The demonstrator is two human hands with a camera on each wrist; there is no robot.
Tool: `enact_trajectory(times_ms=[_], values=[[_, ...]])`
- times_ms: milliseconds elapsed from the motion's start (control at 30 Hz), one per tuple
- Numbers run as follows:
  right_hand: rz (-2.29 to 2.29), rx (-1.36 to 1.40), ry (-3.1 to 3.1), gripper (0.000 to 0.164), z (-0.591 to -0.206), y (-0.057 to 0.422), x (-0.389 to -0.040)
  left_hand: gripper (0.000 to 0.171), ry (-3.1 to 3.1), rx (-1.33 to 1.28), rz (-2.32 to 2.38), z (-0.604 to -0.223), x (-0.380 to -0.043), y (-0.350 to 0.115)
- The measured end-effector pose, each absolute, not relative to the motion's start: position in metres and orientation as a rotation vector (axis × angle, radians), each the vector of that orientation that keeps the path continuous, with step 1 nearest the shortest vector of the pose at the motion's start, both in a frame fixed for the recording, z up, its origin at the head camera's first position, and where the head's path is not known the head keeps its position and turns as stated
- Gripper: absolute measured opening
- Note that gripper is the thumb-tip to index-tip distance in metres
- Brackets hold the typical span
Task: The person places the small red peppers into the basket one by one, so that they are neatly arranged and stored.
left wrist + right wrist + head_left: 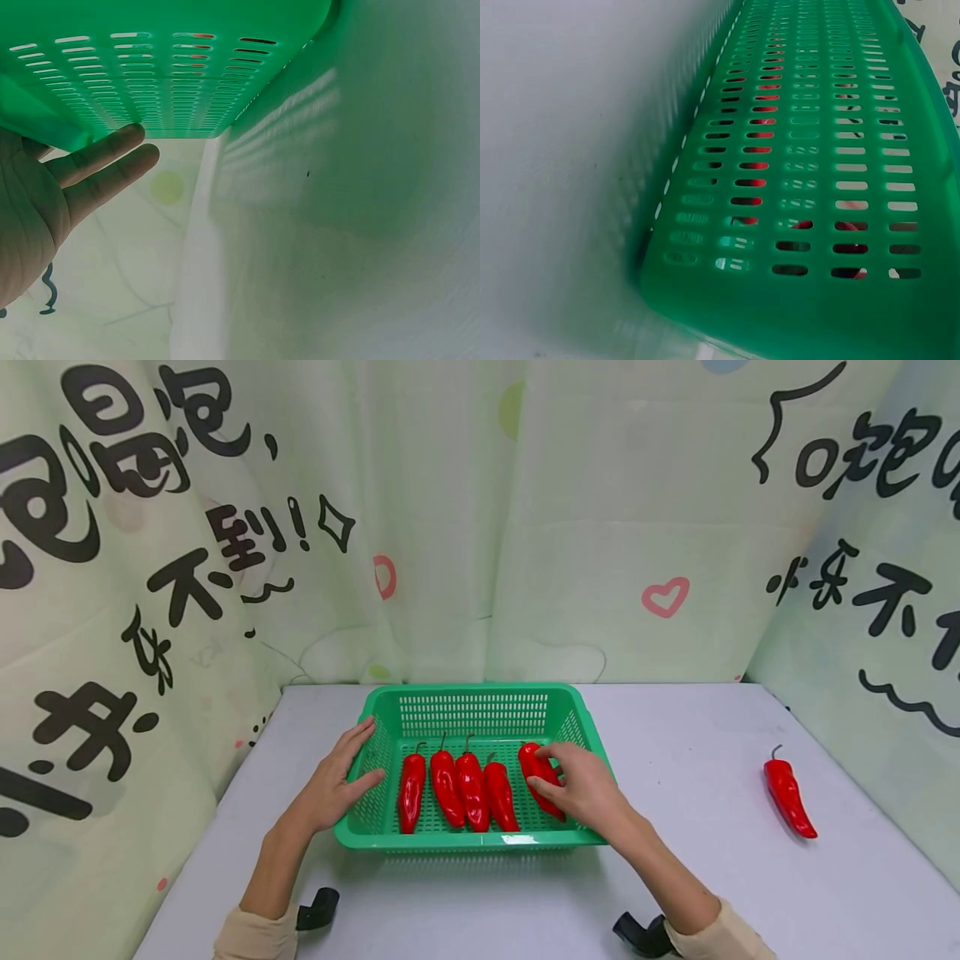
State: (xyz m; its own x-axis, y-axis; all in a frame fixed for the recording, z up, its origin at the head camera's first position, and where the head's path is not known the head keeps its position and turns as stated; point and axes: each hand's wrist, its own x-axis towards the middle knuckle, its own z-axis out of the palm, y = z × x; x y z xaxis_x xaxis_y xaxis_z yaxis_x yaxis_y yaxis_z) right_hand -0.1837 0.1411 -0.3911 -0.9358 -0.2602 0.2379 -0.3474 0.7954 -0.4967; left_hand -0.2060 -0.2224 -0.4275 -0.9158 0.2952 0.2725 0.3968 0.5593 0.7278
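A green plastic basket [480,841] with slotted walls stands on the white table, with several red chili peppers [468,789] side by side inside, stems toward the back. My right hand [583,783] reaches over the basket's right side and pinches a red chili pepper [534,765] between thumb and fingers; this one lies slanted, apart from the row. At the left rim rests my left hand [341,783], fingers extended and thumb over the edge. The left wrist view shows its straight fingers beside the basket wall [165,15]. In the right wrist view the slotted wall [817,315] hides the right hand.
Another red chili pepper [787,795] lies alone on the table [690,760] at the far right. A pale curtain [600,527] with black writing hangs behind and along both sides. Black wrist mounts [318,908] sit at both sleeves.
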Motion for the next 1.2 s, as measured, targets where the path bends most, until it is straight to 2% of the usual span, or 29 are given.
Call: enact_trajectory(times_ms=[367, 833, 1200], values=[[0.751, 0.537, -2.885, 0.031, -0.3951, 0.1343, -0.19, 0.073, -2.671, -0.6, -1.286, -0.4268, -0.2072, -0.2215], [0.8, 0.531, -2.984, 0.038, -0.3969, 0.1309, -0.1925, 0.073, -2.671, -0.599, -1.288, -0.4268, -0.207, -0.2226], [0.799, 0.542, -2.939, 0.037, -0.3953, 0.133, -0.1892, 0.073, -2.664, -0.602, -1.292, -0.4263, -0.2046, -0.2228]])
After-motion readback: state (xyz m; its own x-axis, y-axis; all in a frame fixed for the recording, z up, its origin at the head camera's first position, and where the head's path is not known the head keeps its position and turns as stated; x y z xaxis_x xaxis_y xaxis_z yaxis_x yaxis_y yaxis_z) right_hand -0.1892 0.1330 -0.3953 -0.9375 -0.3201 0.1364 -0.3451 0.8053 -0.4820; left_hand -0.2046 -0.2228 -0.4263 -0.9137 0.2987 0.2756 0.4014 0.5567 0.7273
